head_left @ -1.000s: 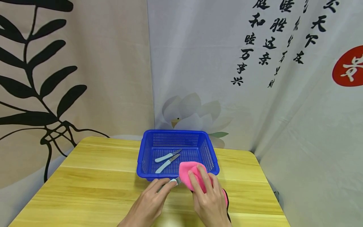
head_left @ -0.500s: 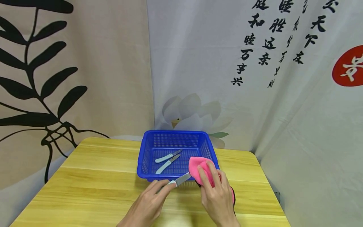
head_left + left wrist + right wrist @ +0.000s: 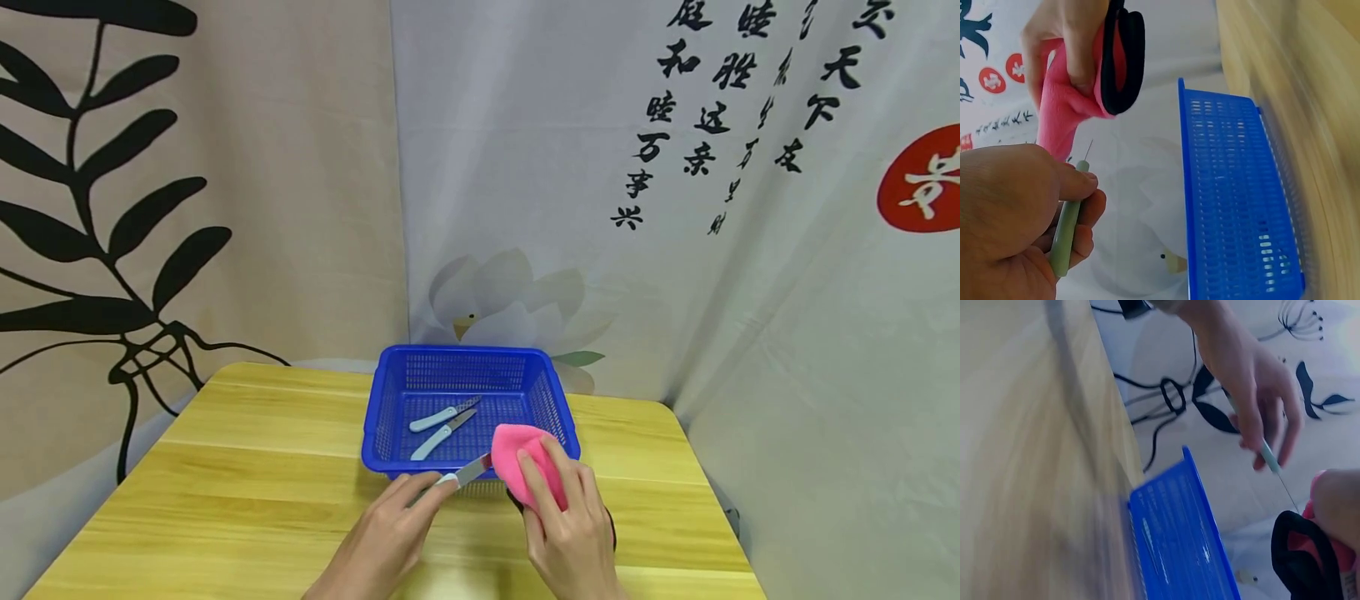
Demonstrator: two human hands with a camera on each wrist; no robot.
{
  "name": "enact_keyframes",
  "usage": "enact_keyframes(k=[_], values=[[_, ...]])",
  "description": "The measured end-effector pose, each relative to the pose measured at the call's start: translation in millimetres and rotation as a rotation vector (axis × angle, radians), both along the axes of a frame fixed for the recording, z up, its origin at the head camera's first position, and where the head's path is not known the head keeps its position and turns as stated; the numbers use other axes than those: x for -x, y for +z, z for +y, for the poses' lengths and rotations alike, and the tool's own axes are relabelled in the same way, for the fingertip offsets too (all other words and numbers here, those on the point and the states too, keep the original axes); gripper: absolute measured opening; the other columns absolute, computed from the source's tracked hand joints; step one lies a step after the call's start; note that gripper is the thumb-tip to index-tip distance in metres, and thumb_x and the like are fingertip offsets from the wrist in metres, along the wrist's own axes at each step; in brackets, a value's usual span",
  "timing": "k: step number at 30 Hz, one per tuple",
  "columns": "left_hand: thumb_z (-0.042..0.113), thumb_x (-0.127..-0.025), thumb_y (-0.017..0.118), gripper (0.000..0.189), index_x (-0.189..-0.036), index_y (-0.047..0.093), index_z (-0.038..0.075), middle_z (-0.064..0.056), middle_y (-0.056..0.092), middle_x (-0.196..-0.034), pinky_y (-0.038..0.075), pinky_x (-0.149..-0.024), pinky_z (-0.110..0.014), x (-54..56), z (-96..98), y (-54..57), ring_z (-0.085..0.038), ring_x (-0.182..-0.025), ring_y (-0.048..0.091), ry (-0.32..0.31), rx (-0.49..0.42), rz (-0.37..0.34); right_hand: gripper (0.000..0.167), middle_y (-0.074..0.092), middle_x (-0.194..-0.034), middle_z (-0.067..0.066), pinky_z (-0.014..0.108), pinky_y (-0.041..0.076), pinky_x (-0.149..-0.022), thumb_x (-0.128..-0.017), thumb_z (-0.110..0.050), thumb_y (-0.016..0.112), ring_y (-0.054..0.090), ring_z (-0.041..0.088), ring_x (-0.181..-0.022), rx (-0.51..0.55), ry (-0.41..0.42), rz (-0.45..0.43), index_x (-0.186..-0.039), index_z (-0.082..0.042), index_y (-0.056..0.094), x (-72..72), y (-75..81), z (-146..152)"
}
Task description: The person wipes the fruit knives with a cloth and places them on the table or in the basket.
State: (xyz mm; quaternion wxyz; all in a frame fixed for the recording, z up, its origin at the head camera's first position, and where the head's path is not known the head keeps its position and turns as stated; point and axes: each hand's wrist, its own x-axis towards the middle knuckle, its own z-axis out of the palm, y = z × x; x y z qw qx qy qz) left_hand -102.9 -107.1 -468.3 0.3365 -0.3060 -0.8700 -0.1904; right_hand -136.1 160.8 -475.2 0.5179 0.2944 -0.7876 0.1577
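Note:
My left hand (image 3: 390,525) grips a small knife (image 3: 471,472) by its pale green handle (image 3: 1067,234), the blade slanting up to the right. In my right hand (image 3: 572,533), a pink cloth (image 3: 513,454) with black edging is pinched and bunched under the fingers. The cloth meets the blade's tip end and hides it in the head view. Both hands are above the table, just in front of a blue basket (image 3: 371,442). Thin and edge-on, the blade (image 3: 1089,150) points toward the cloth in the left wrist view.
Inside the basket lie two more pale-handled knives, an upper one (image 3: 433,418) and a lower one (image 3: 432,442), blades toward the right. The basket stands near the back of a wooden table (image 3: 247,467). Printed curtains (image 3: 300,183) hang behind and at the right.
My right hand drew the cloth rightward, baring most of the blade, then came slightly back left over its tip end. The left hand has shifted slightly left with the knife still held.

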Motion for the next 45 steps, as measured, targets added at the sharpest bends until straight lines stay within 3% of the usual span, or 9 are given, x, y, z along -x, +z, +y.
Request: enact_keyframes(k=[2, 6, 12, 16, 18, 22, 25, 39, 45], values=[[0.005, -0.113, 0.06, 0.028, -0.133, 0.077, 0.015, -0.006, 0.079, -0.124, 0.07, -0.089, -0.034, 1.6, 1.5, -1.2, -0.019, -0.108, 0.077, -0.008, -0.002, 0.021, 0.04, 0.075, -0.14, 0.026, 0.043, 0.06, -0.071, -0.11, -0.019, 0.05, 0.065, 0.035, -0.096, -0.019, 0.044, 0.048, -0.133, -0.008, 0.081, -1.8, -1.4, -9], [0.026, -0.124, 0.017, 0.062, -0.13, 0.078, 0.016, -0.004, 0.081, -0.121, 0.069, -0.089, -0.032, 4.3, 5.9, -2.7, -0.016, -0.106, 0.076, -0.023, -0.021, 0.068, 0.039, 0.076, -0.135, 0.026, 0.038, 0.057, -0.074, -0.11, -0.019, 0.049, 0.063, 0.033, -0.093, -0.08, 0.088, 0.11, -0.129, -0.007, 0.082, -3.6, -5.5, -20], [0.026, -0.124, 0.02, 0.059, -0.132, 0.077, 0.016, -0.004, 0.081, -0.122, 0.068, -0.09, -0.03, 3.2, 8.5, -1.5, -0.015, -0.105, 0.076, -0.041, -0.032, 0.079, 0.042, 0.076, -0.134, 0.024, 0.039, 0.056, -0.076, -0.107, -0.015, 0.047, 0.063, 0.034, -0.092, -0.115, 0.058, 0.116, -0.129, -0.008, 0.082, -4.5, -9.2, -23], [0.007, -0.115, 0.06, 0.028, -0.136, 0.076, 0.015, -0.004, 0.08, -0.127, 0.069, -0.091, -0.031, 0.7, 7.2, 0.0, -0.016, -0.108, 0.076, -0.054, -0.018, 0.032, 0.044, 0.075, -0.137, 0.022, 0.041, 0.057, -0.077, -0.105, -0.014, 0.046, 0.064, 0.035, -0.094, -0.13, 0.008, 0.087, -0.133, -0.01, 0.081, -4.2, -9.0, -20], [-0.002, -0.1, 0.076, 0.04, -0.136, 0.075, 0.015, -0.005, 0.08, -0.128, 0.069, -0.091, -0.031, -0.3, 6.3, 0.4, -0.017, -0.108, 0.076, -0.057, -0.009, 0.016, 0.045, 0.075, -0.137, 0.022, 0.043, 0.058, -0.078, -0.104, -0.012, 0.047, 0.064, 0.037, -0.094, -0.126, 0.003, 0.081, -0.133, -0.01, 0.081, -3.0, -8.4, -19], [0.009, -0.12, 0.05, 0.03, -0.134, 0.076, 0.013, -0.006, 0.08, -0.127, 0.07, -0.089, -0.031, -0.6, 5.7, 0.9, -0.018, -0.108, 0.077, -0.052, 0.004, 0.023, 0.046, 0.074, -0.139, 0.021, 0.044, 0.058, -0.077, -0.105, -0.012, 0.046, 0.063, 0.036, -0.095, -0.12, -0.021, 0.042, -0.135, -0.011, 0.08, -2.5, -6.6, -14], [0.027, -0.122, 0.015, 0.063, -0.132, 0.076, 0.013, -0.006, 0.081, -0.125, 0.069, -0.089, -0.032, 0.1, 5.7, 0.8, -0.018, -0.108, 0.077, -0.048, 0.003, 0.047, 0.047, 0.073, -0.144, 0.021, 0.044, 0.057, -0.076, -0.106, -0.013, 0.044, 0.061, 0.035, -0.096, -0.114, -0.04, 0.002, -0.136, -0.011, 0.08, -2.1, -4.8, -10], [0.028, -0.123, 0.015, 0.063, -0.13, 0.076, 0.017, -0.002, 0.082, -0.122, 0.069, -0.093, -0.036, -0.9, 2.4, -0.3, -0.015, -0.107, 0.076, -0.033, -0.004, 0.06, 0.049, 0.069, -0.15, 0.024, 0.051, 0.062, -0.076, -0.097, -0.012, 0.057, 0.063, 0.039, -0.1, -0.069, -0.103, -0.103, -0.142, -0.01, 0.076, 6.8, 1.5, 13], [0.028, -0.123, 0.018, 0.06, -0.131, 0.076, 0.015, -0.005, 0.082, -0.125, 0.069, -0.093, -0.034, 0.8, 0.5, -0.9, -0.019, -0.111, 0.078, -0.036, -0.02, 0.045, 0.042, 0.071, -0.147, 0.025, 0.049, 0.062, -0.073, -0.112, -0.021, 0.05, 0.065, 0.037, -0.101, -0.025, -0.037, -0.055, -0.14, -0.009, 0.078, 2.3, 1.3, 6]])
